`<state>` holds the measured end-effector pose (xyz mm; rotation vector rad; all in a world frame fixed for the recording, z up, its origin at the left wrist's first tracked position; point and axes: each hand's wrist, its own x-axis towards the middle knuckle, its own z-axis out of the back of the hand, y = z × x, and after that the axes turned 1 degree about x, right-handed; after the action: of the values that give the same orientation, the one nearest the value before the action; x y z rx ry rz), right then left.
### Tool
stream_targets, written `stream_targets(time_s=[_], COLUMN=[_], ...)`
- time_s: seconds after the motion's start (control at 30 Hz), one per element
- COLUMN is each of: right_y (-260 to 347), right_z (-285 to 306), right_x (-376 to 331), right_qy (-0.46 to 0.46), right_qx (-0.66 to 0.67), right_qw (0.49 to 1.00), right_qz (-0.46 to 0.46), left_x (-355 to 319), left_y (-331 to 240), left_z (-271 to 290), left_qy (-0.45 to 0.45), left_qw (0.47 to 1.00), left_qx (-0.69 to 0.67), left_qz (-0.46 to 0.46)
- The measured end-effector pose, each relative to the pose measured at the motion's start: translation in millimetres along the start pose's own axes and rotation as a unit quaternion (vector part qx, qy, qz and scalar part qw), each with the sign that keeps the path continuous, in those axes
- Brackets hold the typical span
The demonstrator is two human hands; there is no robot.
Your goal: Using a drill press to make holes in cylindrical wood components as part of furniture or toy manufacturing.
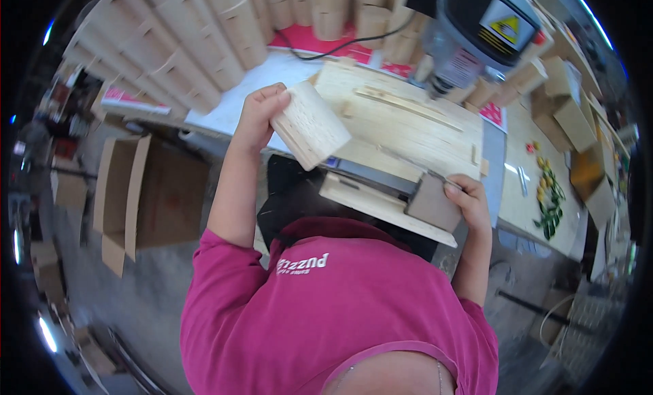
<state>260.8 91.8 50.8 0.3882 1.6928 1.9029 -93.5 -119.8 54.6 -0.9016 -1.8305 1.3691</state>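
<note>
My left hand (260,117) is closed on the upper left edge of a pale wooden piece (315,123) with a curved, rounded face. It is held tilted, above the left part of a flat wooden board (401,126) on the workbench. At the board's near right corner, my right hand (469,203) grips the right edge of a flat grey-brown block (435,203), with the thumb on its face. The block's exact kind cannot be made out. It overlaps a dark metal bar (374,179) and a pale wooden strip (381,208) along the front.
A dark machine head (479,34) with a yellow warning label overhangs the board's far right. Rows of stacked wooden cylinders (153,44) line the back left. A black cable (340,53) crosses behind. An open cardboard box (153,194) stands at left; artificial greenery (549,201) lies at right.
</note>
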Motion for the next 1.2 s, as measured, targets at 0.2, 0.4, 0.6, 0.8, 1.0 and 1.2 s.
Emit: stream_targets(time_s=[0.2, 0.4, 0.6, 0.8, 1.0, 1.2], right_y=[-20, -19, -31, -32, -19, -22], right_z=[-12, -16, -11, -9, -15, -12], right_x=[16, 29, 30, 30, 22, 24], right_qy=[0.05, 0.009, 0.025, 0.035, 0.032, 0.059], right_qx=[-0.035, -0.004, 0.006, -0.004, -0.013, -0.027], right_qw=[0.996, 0.997, 0.998, 0.998, 0.998, 0.996], right_qz=[-0.067, -0.081, -0.05, -0.047, -0.06, -0.063], left_x=[-30, -37, -17, 24, 55, 68], left_y=[-27, -47, -61, -37, -20, -19], left_z=[38, 63, 70, 66, 68, 82], left_qy=[-0.23, -0.292, -0.23, -0.169, -0.168, -0.192], left_qw=[0.963, 0.937, 0.8, 0.671, 0.614, 0.62], left_qx=[-0.118, -0.17, 0.552, 0.711, 0.767, 0.758], left_qz=[0.076, 0.083, -0.05, -0.13, -0.084, -0.07])
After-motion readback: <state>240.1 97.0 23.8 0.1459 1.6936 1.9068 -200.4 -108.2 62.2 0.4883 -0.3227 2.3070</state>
